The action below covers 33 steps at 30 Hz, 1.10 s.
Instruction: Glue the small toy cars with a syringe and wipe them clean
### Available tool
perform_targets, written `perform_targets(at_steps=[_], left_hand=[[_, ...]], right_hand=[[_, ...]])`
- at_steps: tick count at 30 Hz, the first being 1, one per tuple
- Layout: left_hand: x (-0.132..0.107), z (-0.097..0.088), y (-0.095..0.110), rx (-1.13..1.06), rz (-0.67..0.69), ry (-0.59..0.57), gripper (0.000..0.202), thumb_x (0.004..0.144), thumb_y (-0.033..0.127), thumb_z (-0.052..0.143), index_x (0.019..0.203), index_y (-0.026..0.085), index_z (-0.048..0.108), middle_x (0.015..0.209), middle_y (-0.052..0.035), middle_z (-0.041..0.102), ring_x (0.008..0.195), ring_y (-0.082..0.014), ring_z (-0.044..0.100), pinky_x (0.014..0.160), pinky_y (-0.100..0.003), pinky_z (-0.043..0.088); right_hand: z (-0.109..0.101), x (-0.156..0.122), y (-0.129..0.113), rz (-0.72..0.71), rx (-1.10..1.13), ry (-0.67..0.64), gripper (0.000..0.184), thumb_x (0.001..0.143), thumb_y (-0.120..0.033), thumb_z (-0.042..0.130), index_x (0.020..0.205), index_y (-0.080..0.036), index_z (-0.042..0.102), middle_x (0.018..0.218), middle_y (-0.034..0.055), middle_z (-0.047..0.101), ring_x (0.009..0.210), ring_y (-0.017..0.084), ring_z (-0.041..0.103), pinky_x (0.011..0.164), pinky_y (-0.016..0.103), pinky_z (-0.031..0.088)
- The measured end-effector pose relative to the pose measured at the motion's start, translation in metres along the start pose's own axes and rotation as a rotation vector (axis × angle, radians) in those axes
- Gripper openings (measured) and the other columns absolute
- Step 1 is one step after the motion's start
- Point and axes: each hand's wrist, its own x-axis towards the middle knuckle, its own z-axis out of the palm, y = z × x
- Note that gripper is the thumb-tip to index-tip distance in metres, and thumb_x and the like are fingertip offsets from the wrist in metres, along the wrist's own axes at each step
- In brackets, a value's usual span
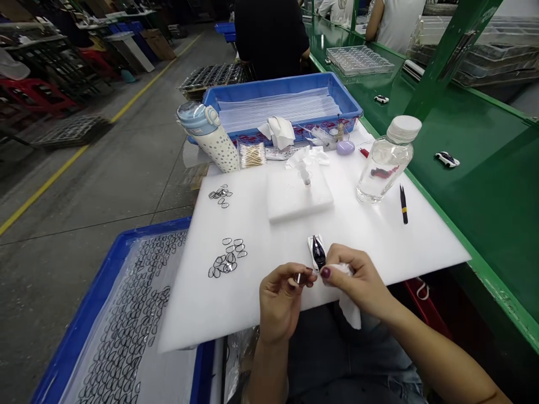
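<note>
My left hand (281, 296) pinches a small clear piece (300, 277) between thumb and fingertips, just above the near edge of the white foam board (379, 241). My right hand (357, 283) is closed on a white cloth (349, 308) and touches that piece. A small white toy car (316, 251) with a dark window lies on the board just beyond both hands. Two clusters of small black-rimmed window pieces (227, 259) lie on the board to the left.
A blue tray of window pieces (122, 325) sits at my lower left. On the board stand a foam block (298, 195), a clear bottle (386, 160) and black tweezers (403, 205). Beyond are a dotted flask (210, 137), cotton swabs (251, 155) and a blue bin (286, 104). Toy cars (447, 159) ride the green conveyor; other people stand behind.
</note>
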Motion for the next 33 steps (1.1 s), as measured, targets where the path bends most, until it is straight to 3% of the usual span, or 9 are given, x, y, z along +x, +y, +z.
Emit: perform_targets(at_steps=[6,13,16,19,22,25,27,29,33], left_hand=[[0.002,0.0,0.001,-0.033,-0.071,0.065,0.03,0.061,0.046,0.091,0.075,0.022,0.08,0.064,-0.0039,0.074,0.055,-0.0137,0.068,0.053,-0.021,0.057],[0.001,0.004,0.001,-0.008,-0.069,0.112,0.027,0.06,0.041,0.093,0.072,0.021,0.08,0.067,-0.0044,0.076,0.056,-0.012,0.068,0.057,-0.019,0.057],[0.001,0.004,0.001,0.094,-0.024,0.12,0.026,0.065,0.041,0.09,0.078,0.02,0.08,0.071,-0.0055,0.077,0.061,-0.0152,0.071,0.062,-0.023,0.061],[0.002,0.003,0.003,0.459,0.127,0.183,0.02,0.073,0.031,0.085,0.09,0.021,0.08,0.083,-0.0051,0.079,0.075,-0.0178,0.075,0.073,-0.026,0.062],[0.005,0.002,0.003,0.874,0.379,0.139,0.014,0.077,0.021,0.081,0.091,0.021,0.079,0.086,-0.0039,0.079,0.076,-0.0181,0.074,0.073,-0.027,0.062],[0.007,0.003,0.0,1.146,0.583,-0.016,0.011,0.083,0.016,0.075,0.094,0.018,0.077,0.085,-0.0047,0.079,0.075,-0.018,0.074,0.069,-0.028,0.063],[0.007,0.005,-0.003,1.244,0.674,-0.059,0.011,0.086,0.014,0.072,0.097,0.015,0.075,0.086,-0.0063,0.078,0.076,-0.0174,0.074,0.068,-0.028,0.063],[0.007,0.007,-0.005,1.296,0.732,-0.071,0.011,0.086,0.012,0.071,0.097,0.013,0.073,0.085,-0.0071,0.076,0.076,-0.0166,0.073,0.067,-0.027,0.062],[0.009,0.009,-0.006,1.341,0.756,-0.136,0.014,0.086,0.01,0.071,0.1,0.013,0.072,0.086,-0.0062,0.074,0.075,-0.016,0.071,0.067,-0.027,0.062]], right_hand=[[-0.003,-0.001,-0.003,-0.466,-0.357,0.076,0.017,0.096,-0.019,0.056,0.101,-0.02,0.072,0.083,0.0034,0.058,0.069,0.011,0.058,0.057,0.023,0.05],[0.001,0.0,-0.004,-0.769,-0.802,-0.008,0.016,0.09,-0.017,0.055,0.093,-0.014,0.071,0.089,0.0086,0.058,0.066,0.013,0.056,0.052,0.025,0.046],[-0.018,-0.001,-0.012,-0.705,-0.778,0.003,0.014,0.089,-0.014,0.058,0.094,-0.015,0.07,0.086,0.0068,0.06,0.061,0.01,0.055,0.05,0.024,0.044],[-0.047,-0.005,-0.014,-0.55,-0.66,0.182,0.018,0.09,-0.01,0.058,0.1,-0.019,0.07,0.091,0.0058,0.065,0.074,0.014,0.063,0.062,0.026,0.05],[-0.075,-0.007,-0.008,-0.5,-0.636,0.53,0.009,0.087,-0.015,0.06,0.084,-0.019,0.067,0.093,0.0061,0.07,0.084,0.021,0.066,0.073,0.035,0.05],[-0.091,-0.007,-0.002,-0.654,-0.555,0.984,0.02,0.08,-0.015,0.055,0.06,-0.02,0.053,0.078,0.0057,0.069,0.075,0.023,0.066,0.07,0.037,0.047],[-0.091,-0.008,-0.001,-0.637,-0.417,1.126,0.022,0.078,-0.015,0.052,0.058,-0.022,0.048,0.075,0.0059,0.069,0.074,0.024,0.068,0.068,0.037,0.048],[-0.087,-0.01,-0.002,-0.416,-0.262,1.026,0.019,0.085,-0.02,0.053,0.066,-0.022,0.053,0.078,0.0055,0.07,0.071,0.022,0.067,0.062,0.035,0.05],[-0.067,-0.01,-0.005,-0.02,-0.288,0.566,0.023,0.097,-0.035,0.055,0.08,-0.02,0.06,0.071,0.0001,0.064,0.05,0.011,0.052,0.046,0.025,0.038]])
